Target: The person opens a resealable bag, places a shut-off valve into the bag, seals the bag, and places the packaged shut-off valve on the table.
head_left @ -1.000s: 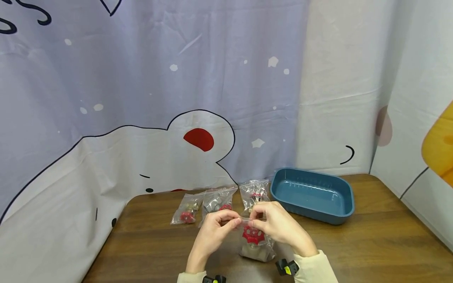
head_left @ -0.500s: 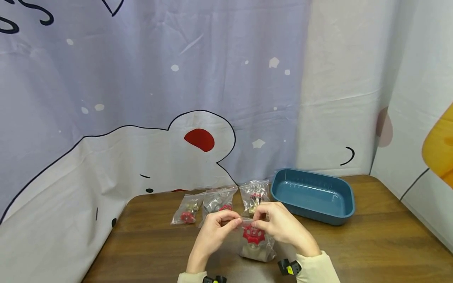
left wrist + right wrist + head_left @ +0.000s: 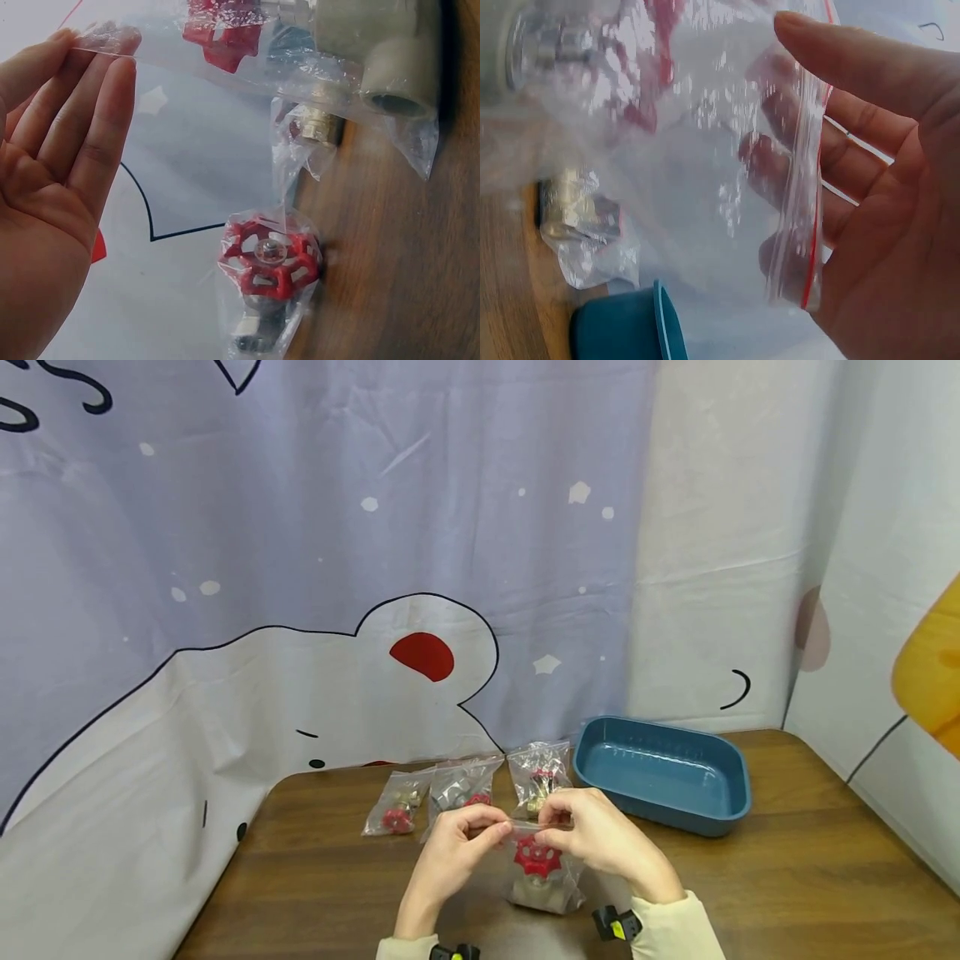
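Note:
A clear zip bag (image 3: 551, 893) stands on the table, holding a valve with a red handwheel (image 3: 537, 857) and a pale grey-green body (image 3: 375, 41). My left hand (image 3: 453, 852) pinches the bag's top left corner between thumb and fingertips. At the top right, my right hand (image 3: 600, 839) pinches the same bag's edge. In the right wrist view the red zip strip (image 3: 815, 225) runs past the right thumb, with the fingers behind the plastic. Whether the zip is sealed all along cannot be told.
Behind the hands lie more bagged valves: a left one (image 3: 397, 806), a middle one (image 3: 465, 785) and a right one (image 3: 540, 772). A blue tray (image 3: 663, 814) stands at the back right of the wooden table (image 3: 300, 877). A printed curtain (image 3: 300, 527) hangs behind.
My right hand has shifted slightly to the right along the bag's top edge. The left hand and the bag have stayed nearly in place.

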`<action>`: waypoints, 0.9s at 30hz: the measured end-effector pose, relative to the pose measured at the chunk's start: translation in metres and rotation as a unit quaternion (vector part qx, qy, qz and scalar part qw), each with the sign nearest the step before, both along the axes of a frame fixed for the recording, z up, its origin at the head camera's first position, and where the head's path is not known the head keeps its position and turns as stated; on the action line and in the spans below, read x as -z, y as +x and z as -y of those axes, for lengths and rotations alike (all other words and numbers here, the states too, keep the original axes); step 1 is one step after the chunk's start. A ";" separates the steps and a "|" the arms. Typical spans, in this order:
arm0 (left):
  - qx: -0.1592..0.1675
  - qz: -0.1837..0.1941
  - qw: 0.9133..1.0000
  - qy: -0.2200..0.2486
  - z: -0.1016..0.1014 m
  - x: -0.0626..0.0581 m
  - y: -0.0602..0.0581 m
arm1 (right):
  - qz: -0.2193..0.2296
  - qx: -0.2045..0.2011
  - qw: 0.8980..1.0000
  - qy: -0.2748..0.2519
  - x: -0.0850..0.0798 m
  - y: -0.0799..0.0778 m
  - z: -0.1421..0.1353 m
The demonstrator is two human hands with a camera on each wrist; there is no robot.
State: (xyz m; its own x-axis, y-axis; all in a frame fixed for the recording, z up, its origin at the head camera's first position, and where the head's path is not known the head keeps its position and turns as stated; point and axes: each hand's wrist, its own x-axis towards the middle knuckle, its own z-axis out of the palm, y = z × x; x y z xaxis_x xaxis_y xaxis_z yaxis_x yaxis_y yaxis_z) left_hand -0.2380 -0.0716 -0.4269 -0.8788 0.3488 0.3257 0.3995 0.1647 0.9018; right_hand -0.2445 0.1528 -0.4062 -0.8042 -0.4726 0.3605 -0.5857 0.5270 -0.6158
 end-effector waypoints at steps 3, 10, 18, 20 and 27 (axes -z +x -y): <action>0.005 -0.003 1.000 0.000 -0.001 -0.009 0.005 | 0.003 0.006 1.000 0.002 0.001 -0.001 -0.003; 0.012 -0.014 1.000 0.016 0.001 -0.009 0.004 | -0.008 -0.020 1.000 -0.007 0.002 -0.004 -0.003; 0.014 -0.021 1.000 0.014 0.000 -0.009 0.003 | 0.006 -0.014 1.000 -0.006 0.000 -0.002 -0.004; 0.010 -0.020 1.000 0.010 -0.001 -0.009 0.003 | 0.015 -0.011 1.000 -0.002 -0.001 -0.001 -0.005; 0.014 -0.017 1.000 0.019 -0.001 -0.007 0.003 | 0.045 -0.014 0.999 -0.001 -0.002 0.001 -0.013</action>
